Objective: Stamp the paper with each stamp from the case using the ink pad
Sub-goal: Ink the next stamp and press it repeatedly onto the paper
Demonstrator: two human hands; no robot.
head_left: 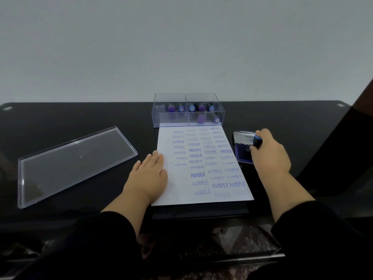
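Note:
A white paper (181, 190) lies on the black table, covered with blue prints such as SAMPLE, FRAGILE and AIR MAIL. My left hand (150, 172) rests flat on its left edge, fingers straight. To the paper's right, my right hand (268, 152) grips a stamp (258, 139) with a black and blue handle, its base down on the blue ink pad (243, 153), whose metal lid (243, 136) stands open behind it. Just beyond the paper stands the clear case (188, 110), holding several purple and blue stamps.
The case's clear lid (74, 164) lies flat on the table at the left. The black table (80, 118) reaches back to a pale wall. A dark object edges in at the far right.

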